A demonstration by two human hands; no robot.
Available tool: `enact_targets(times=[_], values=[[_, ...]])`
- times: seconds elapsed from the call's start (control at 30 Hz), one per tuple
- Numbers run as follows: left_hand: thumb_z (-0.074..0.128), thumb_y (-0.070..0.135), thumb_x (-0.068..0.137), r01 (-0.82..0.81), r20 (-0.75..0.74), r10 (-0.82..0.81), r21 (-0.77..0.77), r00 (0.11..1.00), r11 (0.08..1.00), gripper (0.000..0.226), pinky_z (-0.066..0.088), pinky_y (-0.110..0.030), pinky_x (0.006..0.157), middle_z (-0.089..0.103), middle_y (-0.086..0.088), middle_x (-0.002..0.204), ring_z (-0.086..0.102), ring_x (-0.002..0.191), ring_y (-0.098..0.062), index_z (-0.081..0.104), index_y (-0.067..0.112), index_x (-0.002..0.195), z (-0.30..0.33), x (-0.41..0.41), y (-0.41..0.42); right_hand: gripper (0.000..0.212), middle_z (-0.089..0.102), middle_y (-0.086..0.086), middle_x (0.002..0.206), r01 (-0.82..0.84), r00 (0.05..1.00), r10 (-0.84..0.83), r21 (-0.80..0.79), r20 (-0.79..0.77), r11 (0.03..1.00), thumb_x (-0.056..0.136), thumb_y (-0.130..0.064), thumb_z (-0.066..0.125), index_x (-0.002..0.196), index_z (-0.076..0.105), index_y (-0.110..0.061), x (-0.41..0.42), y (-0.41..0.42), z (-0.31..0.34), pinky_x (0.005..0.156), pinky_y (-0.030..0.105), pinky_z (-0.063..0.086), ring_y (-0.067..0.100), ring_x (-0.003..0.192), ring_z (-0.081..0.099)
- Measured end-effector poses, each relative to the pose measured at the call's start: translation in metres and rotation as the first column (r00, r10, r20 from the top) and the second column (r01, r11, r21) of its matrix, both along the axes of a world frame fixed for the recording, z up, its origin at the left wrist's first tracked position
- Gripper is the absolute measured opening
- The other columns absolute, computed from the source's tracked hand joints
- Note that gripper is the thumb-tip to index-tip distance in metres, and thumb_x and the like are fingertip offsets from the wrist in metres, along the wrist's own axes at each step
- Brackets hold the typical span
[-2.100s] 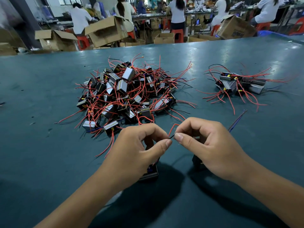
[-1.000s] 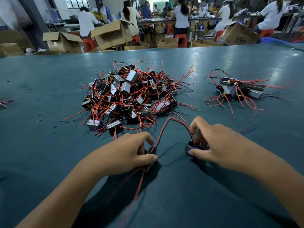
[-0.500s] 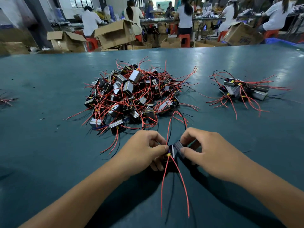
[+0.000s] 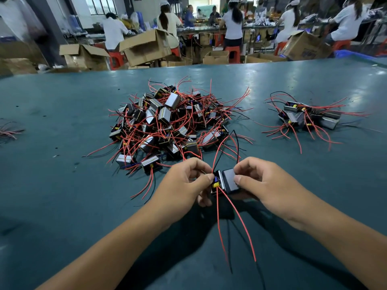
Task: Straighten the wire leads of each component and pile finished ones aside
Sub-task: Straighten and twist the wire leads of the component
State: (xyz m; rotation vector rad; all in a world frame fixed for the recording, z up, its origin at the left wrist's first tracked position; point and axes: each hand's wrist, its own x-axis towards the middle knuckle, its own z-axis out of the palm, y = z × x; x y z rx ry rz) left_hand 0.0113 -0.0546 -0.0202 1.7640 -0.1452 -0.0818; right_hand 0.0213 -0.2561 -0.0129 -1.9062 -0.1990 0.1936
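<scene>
Component (image 4: 228, 182) sits between both hands above the table (image 4: 62, 185), little changed from a moment ago. Right hand (image 4: 263, 185) pinches its grey body; left hand (image 4: 186, 183) seemingly pinches the wires (image 4: 234, 214), now trailing nearer. Big pile (image 4: 167, 120) beyond, small pile (image 4: 310, 118) right.

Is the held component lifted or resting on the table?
Cannot tell. Both hands, left and right, pinch the component, and its underside is hidden; its red leads trail toward the camera.
</scene>
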Motion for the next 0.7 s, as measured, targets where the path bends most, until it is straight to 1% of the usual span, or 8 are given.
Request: enact_targets(times=[0.1, 0.23, 0.37, 0.47, 0.53, 0.6, 0.67, 0.7], values=[[0.059, 0.002, 0.098, -0.003, 0.027, 0.005, -0.069, 1.000, 0.998, 0.005, 0.052, -0.028, 0.050, 0.060, -0.013, 0.073, 0.057, 0.051, -0.020, 0.059, -0.001, 0.101, 0.003, -0.001, 0.000, 0.007, 0.069, 0.000, 0.076, 0.015, 0.997, -0.004, 0.130, -0.080, 0.991, 0.095, -0.009, 0.062, 0.098, 0.066, -0.013, 0.002, 0.000, 0.001, 0.064, 0.020, 0.049, 0.009, 0.065, 0.064], [0.058, 0.005, 0.099, 0.004, 0.067, 0.002, -0.083, 0.998, 0.997, 0.009, 0.055, -0.036, 0.056, 0.062, -0.003, 0.069, 0.056, 0.053, -0.016, 0.059, -0.002, 0.104, 0.005, -0.001, 0.000, 0.008, 0.065, 0.006, 0.074, 0.037, 0.988, -0.001, 0.229, -0.154, 0.973, 0.096, -0.007, 0.060, 0.101, 0.063, -0.011, 0.002, 0.003, 0.003, 0.059, 0.019, 0.050, 0.010, 0.060, 0.060], [0.059, 0.006, 0.099, -0.005, 0.085, 0.011, -0.075, 0.996, 0.997, 0.010, 0.056, -0.041, 0.055, 0.063, -0.005, 0.072, 0.058, 0.056, -0.018, 0.060, -0.002, 0.105, 0.006, -0.001, -0.002, 0.011, 0.069, 0.020, 0.086, 0.030, 0.972, 0.055, 0.352, -0.228, 0.936, 0.097, -0.003, 0.055, 0.107, 0.059, -0.005, -0.001, 0.005, 0.002, 0.087, 0.044, 0.055, 0.026, 0.076, 0.070], [0.059, 0.006, 0.099, 0.000, 0.099, 0.004, -0.038, 0.995, 0.999, 0.009, 0.053, -0.026, 0.054, 0.064, -0.007, 0.074, 0.059, 0.059, -0.017, 0.061, -0.001, 0.105, 0.005, -0.002, -0.002, 0.012, 0.070, 0.016, 0.080, 0.053, 0.980, 0.018, 0.345, -0.199, 0.937, 0.097, -0.004, 0.056, 0.108, 0.059, -0.007, 0.000, 0.005, 0.001, 0.079, 0.038, 0.055, 0.024, 0.070, 0.070], [0.058, 0.006, 0.099, -0.001, 0.106, 0.001, -0.007, 0.994, 1.000, 0.009, 0.055, -0.035, 0.058, 0.064, -0.010, 0.077, 0.060, 0.064, -0.018, 0.061, 0.001, 0.106, 0.005, -0.002, -0.003, 0.010, 0.070, 0.021, 0.084, 0.061, 0.982, 0.006, 0.346, -0.188, 0.936, 0.096, -0.008, 0.060, 0.105, 0.061, -0.011, -0.001, 0.004, 0.002, 0.082, 0.043, 0.054, 0.027, 0.075, 0.069], [0.059, 0.006, 0.099, -0.015, 0.118, 0.014, 0.006, 0.993, 1.000, 0.008, 0.056, -0.046, 0.063, 0.067, -0.014, 0.081, 0.061, 0.067, -0.020, 0.061, 0.001, 0.106, 0.006, -0.004, -0.005, 0.016, 0.073, 0.013, 0.084, 0.036, 0.986, 0.027, 0.364, -0.167, 0.931, 0.090, -0.016, 0.068, 0.104, 0.061, -0.011, -0.002, 0.004, 0.001, 0.072, 0.031, 0.059, 0.023, 0.075, 0.071], [0.059, 0.005, 0.099, -0.036, 0.140, 0.037, -0.008, 0.990, 0.999, 0.008, 0.055, -0.052, 0.065, 0.068, -0.019, 0.084, 0.063, 0.067, -0.022, 0.061, 0.001, 0.106, 0.006, -0.006, -0.008, 0.041, 0.075, 0.008, 0.082, 0.006, 0.992, 0.041, 0.366, -0.122, 0.931, 0.075, -0.029, 0.077, 0.106, 0.058, -0.010, -0.004, 0.006, 0.002, 0.063, 0.020, 0.056, 0.017, 0.072, 0.072], [0.060, 0.005, 0.098, -0.053, 0.164, 0.053, -0.004, 0.985, 0.999, 0.007, 0.055, -0.055, 0.065, 0.068, -0.019, 0.084, 0.064, 0.066, -0.025, 0.061, 0.002, 0.105, 0.006, -0.007, -0.010, 0.053, 0.075, 0.008, 0.084, 0.006, 0.995, 0.031, 0.347, -0.100, 0.938, 0.066, -0.035, 0.080, 0.106, 0.057, -0.010, -0.005, 0.007, 0.002, 0.065, 0.021, 0.056, 0.017, 0.074, 0.072]])
